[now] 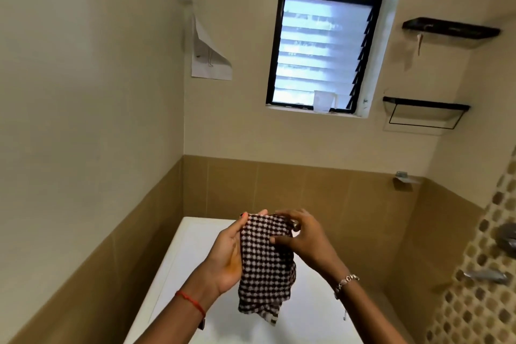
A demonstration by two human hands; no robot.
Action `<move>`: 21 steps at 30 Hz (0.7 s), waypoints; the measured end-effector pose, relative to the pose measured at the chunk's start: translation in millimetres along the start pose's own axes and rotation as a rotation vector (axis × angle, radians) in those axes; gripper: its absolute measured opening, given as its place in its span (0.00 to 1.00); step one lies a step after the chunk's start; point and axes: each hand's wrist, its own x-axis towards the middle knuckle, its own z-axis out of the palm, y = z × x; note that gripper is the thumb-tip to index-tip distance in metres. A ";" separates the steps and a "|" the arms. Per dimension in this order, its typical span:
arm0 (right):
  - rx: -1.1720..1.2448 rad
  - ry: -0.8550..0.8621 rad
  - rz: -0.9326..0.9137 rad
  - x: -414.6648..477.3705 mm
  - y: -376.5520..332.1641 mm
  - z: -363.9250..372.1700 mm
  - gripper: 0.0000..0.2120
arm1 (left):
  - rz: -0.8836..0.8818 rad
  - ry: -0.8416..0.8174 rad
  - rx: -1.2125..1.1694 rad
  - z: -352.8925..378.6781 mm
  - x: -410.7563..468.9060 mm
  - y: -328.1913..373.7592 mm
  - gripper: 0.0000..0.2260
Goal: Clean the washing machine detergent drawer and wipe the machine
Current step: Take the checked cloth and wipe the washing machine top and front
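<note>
A black-and-white checked cloth hangs folded between both my hands, above the white top of the washing machine. My left hand holds the cloth's left edge, palm turned up, fingertips at its top corner. My right hand pinches the cloth's upper right part, thumb pressed on its front. The cloth's lower end dangles just over the machine top. The detergent drawer is out of view.
Beige tiled walls close in on the machine from the left and behind. A louvred window with an exhaust fan sits above. Two black wall shelves hang at the right. Shower taps stick out from the mosaic wall at far right.
</note>
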 end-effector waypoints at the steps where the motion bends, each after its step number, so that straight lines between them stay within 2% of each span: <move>1: -0.034 0.023 0.000 6.3 2.4 -0.7 0.21 | -0.005 -0.019 0.008 -0.7 4.6 3.4 0.21; 3: -0.052 0.074 0.034 19.8 8.4 -2.6 0.14 | -0.025 -0.047 0.017 -2.6 15.3 11.0 0.23; 5: 0.032 0.094 0.061 30.8 12.1 -9.4 0.10 | -0.049 -0.069 0.025 -4.4 27.7 18.5 0.26; 8: 0.278 -0.033 0.054 38.8 7.0 -19.7 0.05 | -0.079 -0.078 0.055 -11.7 48.2 29.6 0.31; 11: 0.285 -0.186 -0.037 48.4 -1.7 -29.1 0.04 | -0.117 -0.040 0.048 -20.8 71.1 42.2 0.34; 15: 0.212 -0.420 -0.092 67.3 -14.6 -35.8 0.05 | -0.104 -0.022 0.075 -28.1 86.7 55.0 0.22; 19: 0.118 -0.282 -0.079 93.7 -15.1 -25.5 0.07 | -0.141 -0.091 0.117 -30.9 85.3 64.3 0.16; 21: 0.156 -0.199 -0.051 102.5 -14.3 -17.7 0.05 | -0.138 -0.118 0.137 -32.7 84.0 71.6 0.23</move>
